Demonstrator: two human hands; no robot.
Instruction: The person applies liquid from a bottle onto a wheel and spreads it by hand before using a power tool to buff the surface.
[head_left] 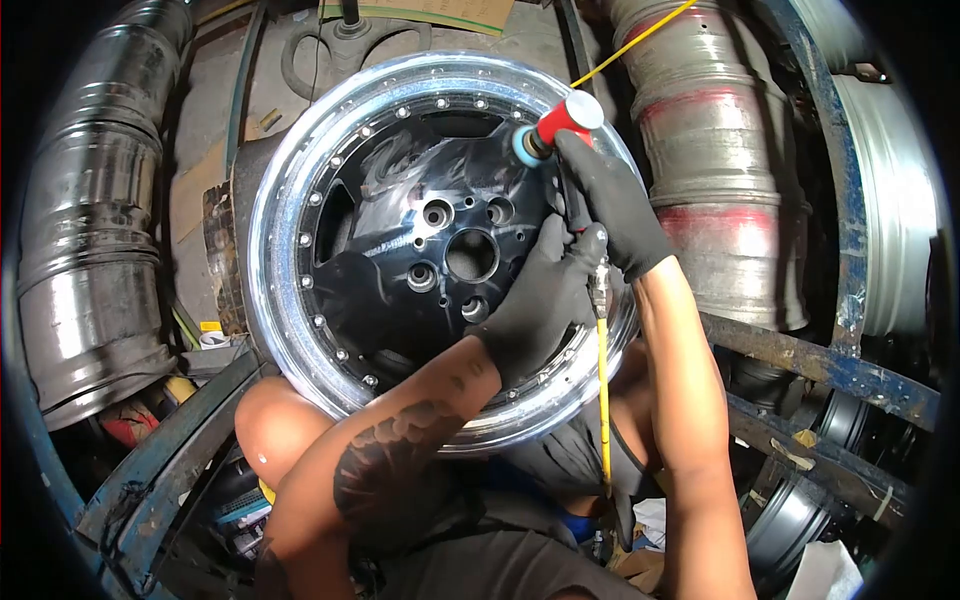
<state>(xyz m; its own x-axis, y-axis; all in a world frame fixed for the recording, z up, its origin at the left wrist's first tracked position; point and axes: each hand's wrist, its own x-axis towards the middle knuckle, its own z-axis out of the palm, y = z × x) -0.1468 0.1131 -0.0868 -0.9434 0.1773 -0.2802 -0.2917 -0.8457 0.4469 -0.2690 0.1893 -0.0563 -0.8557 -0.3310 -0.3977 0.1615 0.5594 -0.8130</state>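
A black wheel (390, 270) with a shiny polished rim lies before me, dull smears on its upper left face. My right hand (612, 195), in a dark glove, is closed round the head and body of a red air polisher (566, 122). The tool's light blue pad (527, 147) rests on the wheel's upper right face, near the rim bolts. My left hand (545, 290), also gloved, is closed on the lower end of the tool's handle, where a yellow air hose (603, 400) joins by a metal fitting (600, 290).
Stacked metal rims (95, 210) stand at the left, and more rims (710, 170) with red marks at the right. A blue metal frame (830, 365) runs along the right side. Cardboard (440, 12) lies at the top.
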